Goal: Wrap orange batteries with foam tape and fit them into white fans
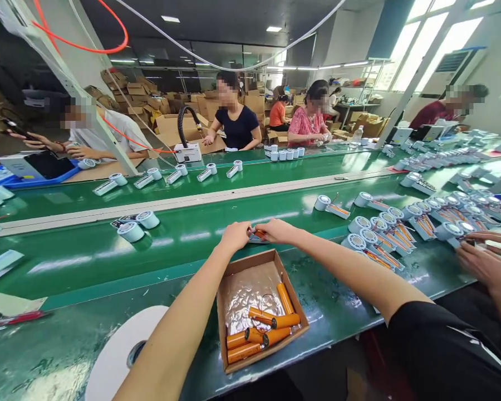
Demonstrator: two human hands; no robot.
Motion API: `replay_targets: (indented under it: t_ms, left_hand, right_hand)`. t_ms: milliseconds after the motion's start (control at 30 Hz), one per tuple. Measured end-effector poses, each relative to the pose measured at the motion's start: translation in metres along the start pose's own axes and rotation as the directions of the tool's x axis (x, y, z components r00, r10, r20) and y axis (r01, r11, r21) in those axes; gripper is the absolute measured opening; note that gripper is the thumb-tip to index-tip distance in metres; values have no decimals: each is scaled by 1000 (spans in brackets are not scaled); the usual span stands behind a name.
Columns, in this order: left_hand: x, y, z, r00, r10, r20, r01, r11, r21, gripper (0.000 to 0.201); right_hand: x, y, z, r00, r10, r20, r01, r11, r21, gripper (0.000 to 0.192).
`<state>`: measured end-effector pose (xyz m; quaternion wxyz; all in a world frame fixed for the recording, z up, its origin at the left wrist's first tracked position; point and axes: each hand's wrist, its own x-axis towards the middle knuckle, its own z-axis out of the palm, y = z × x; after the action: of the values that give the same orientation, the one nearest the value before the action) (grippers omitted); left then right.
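Green conveyor table (108, 262) in a busy workshop. Left hand (235, 235) and right hand (278, 230) closed together on a small orange-wired part (256, 235) — just beyond a cardboard box (229, 278) of orange batteries (271, 321).

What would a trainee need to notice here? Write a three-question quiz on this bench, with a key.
1. True or false: the cardboard box in front of the person holds orange cylindrical cells.
2. Both the left hand and the right hand meet on: A) the white tape roll, B) a small part with orange on it, C) the red-handled tool.
3. On which side of the person do the rows of white round-headed units lie?

Key: 1 true; 2 B; 3 the right, where another person's hands are at work.
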<state>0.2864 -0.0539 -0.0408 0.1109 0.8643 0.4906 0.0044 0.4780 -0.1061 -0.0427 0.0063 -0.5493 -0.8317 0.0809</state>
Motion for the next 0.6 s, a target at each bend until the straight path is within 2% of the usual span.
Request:
replay_targets:
  t_ms: [167, 333, 467, 600]
  left_hand:
    - [5, 7, 7, 999, -45, -25, 44, 998, -50, 28]
    - [6, 15, 6, 997, -71, -34, 68, 994, -87, 24]
    - [4, 16, 8, 998, -56, -30, 52, 992, -118, 19]
    - [6, 19, 16, 998, -54, -38, 47, 986, -163, 20]
  right_hand:
    - [-1, 2, 8, 997, -52, 52, 53, 999, -10, 41]
    - [4, 1, 1, 997, -56, 54, 59, 997, -43, 32]
    - [-3, 2, -3, 999, -31, 7, 31, 998, -59, 24]
    - [-23, 17, -2, 996, 45, -72, -48, 998, -30, 32]
